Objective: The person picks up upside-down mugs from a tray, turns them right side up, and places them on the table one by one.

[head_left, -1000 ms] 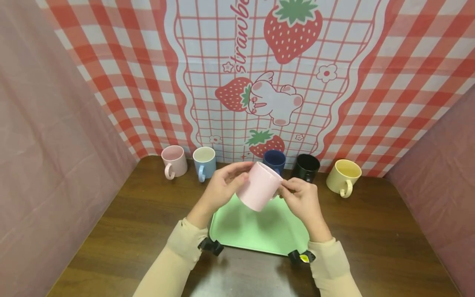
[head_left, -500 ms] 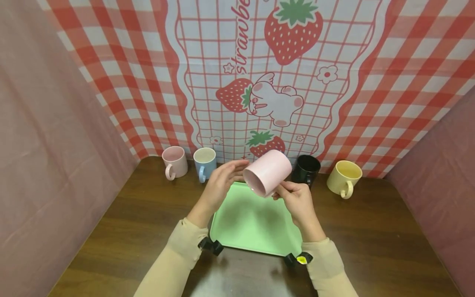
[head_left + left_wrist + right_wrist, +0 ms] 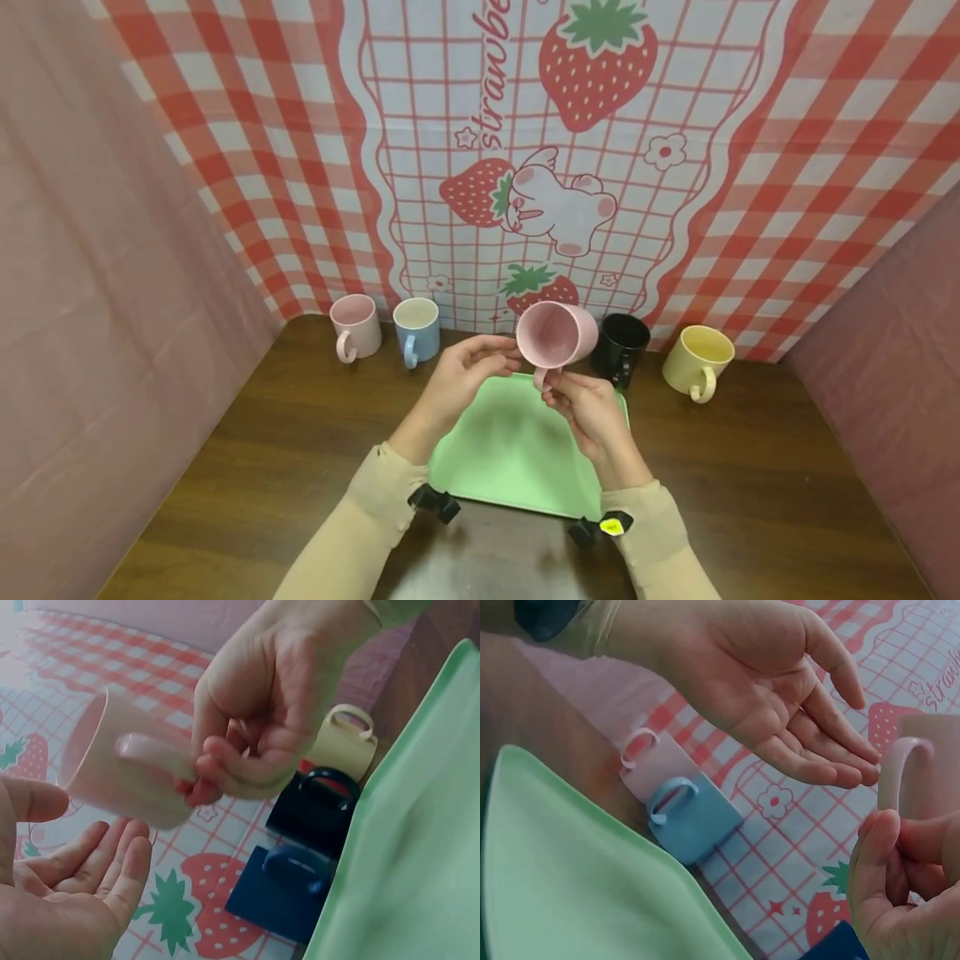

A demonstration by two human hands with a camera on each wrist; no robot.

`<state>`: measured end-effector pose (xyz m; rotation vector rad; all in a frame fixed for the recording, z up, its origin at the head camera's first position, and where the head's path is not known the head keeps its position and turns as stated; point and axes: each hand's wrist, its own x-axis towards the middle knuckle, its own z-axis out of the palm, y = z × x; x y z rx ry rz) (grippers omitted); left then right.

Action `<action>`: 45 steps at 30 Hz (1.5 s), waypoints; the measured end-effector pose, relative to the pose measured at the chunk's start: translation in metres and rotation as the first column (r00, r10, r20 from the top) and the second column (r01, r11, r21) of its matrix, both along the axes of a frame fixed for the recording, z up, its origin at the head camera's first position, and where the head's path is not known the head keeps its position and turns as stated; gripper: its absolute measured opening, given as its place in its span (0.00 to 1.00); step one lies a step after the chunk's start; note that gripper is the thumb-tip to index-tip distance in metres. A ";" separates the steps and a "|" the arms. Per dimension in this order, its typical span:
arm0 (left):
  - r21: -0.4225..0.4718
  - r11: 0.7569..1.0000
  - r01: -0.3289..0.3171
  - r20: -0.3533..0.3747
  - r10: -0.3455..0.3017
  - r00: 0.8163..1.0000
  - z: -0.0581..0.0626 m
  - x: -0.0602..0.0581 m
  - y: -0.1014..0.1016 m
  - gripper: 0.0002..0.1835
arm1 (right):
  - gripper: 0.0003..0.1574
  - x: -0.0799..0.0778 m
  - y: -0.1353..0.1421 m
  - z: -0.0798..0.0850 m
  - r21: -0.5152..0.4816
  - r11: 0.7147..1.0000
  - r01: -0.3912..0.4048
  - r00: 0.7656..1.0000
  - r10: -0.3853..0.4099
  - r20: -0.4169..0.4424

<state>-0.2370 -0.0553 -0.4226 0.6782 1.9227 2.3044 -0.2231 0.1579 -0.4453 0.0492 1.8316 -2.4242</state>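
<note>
A pale pink mug (image 3: 557, 335) is held up over the far part of the green tray (image 3: 517, 454), tipped so its mouth faces me. My right hand (image 3: 596, 410) pinches its handle (image 3: 901, 769) between thumb and fingers. My left hand (image 3: 463, 383) is beside the mug with fingers extended, its fingertips close to the rim. In the left wrist view that palm is turned up below the mug (image 3: 127, 776). Behind the held mug, a navy mug (image 3: 281, 892) is hidden in the head view.
Along the checked strawberry cloth (image 3: 600, 183) stand another pink mug (image 3: 358, 329), a light blue mug (image 3: 420, 333), a black mug (image 3: 622, 337) and a yellow mug (image 3: 686, 367). Pink curtains (image 3: 112, 292) flank the brown wooden table (image 3: 285, 467).
The pink mug has turned in my right hand, from bottom toward me to mouth toward me, and shifted slightly up and right. My left hand has let go of its side.
</note>
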 end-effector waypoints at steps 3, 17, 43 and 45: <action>-0.010 1.000 0.001 0.013 -0.001 1.000 0.000 0.002 0.006 0.14 | 0.13 -0.001 -0.002 -0.001 -0.047 0.999 0.003 0.998 -0.001 0.056; -0.088 0.995 -0.054 0.089 0.062 0.994 -0.002 0.013 0.023 0.14 | 0.19 -0.008 -0.012 -0.012 -0.166 0.986 0.016 0.987 0.010 0.157; -0.220 0.970 -0.104 0.066 0.121 0.990 -0.002 0.017 0.028 0.10 | 0.16 0.001 -0.030 -0.015 -0.073 0.997 0.009 0.991 0.001 0.136; -0.216 0.970 -0.110 0.070 0.127 0.989 -0.002 0.017 0.028 0.10 | 0.16 0.001 -0.031 -0.016 -0.069 0.998 0.006 0.991 0.004 0.132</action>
